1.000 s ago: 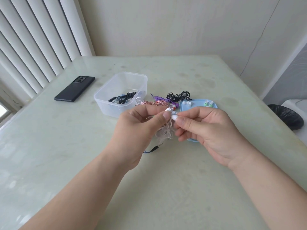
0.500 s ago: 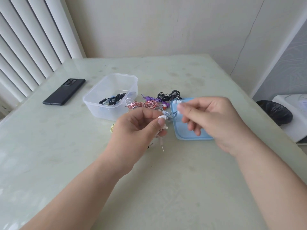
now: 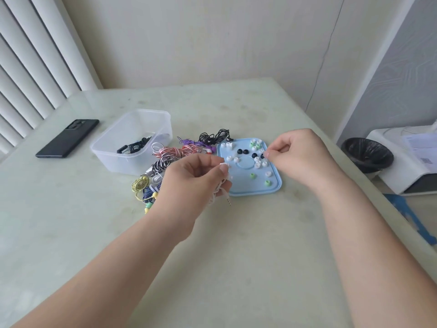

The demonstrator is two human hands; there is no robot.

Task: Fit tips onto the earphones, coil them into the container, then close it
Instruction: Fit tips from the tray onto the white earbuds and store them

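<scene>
While the white earphones [image 3: 221, 187] sit bunched in the left hand [image 3: 194, 183], which grasps them with one bud [image 3: 224, 165] pinched just left of the blue lid [image 3: 248, 192], I judge tip-fitting to be the step in hand. The right hand [image 3: 300, 157] is curled over the lid's far right, thumb and forefinger closed among the loose tips [image 3: 257, 165]; whether one is gripped I cannot tell. Next move calls for seating a tip squarely on the bud. The container [image 3: 113, 159] stands open, further left.

Your right hand [image 3: 300, 159] has drawn away from the white earphone [image 3: 224, 165] it met a second ago. It now hangs over the blue lid [image 3: 255, 189], fingertips pinching a dark tip [image 3: 262, 156].
</scene>
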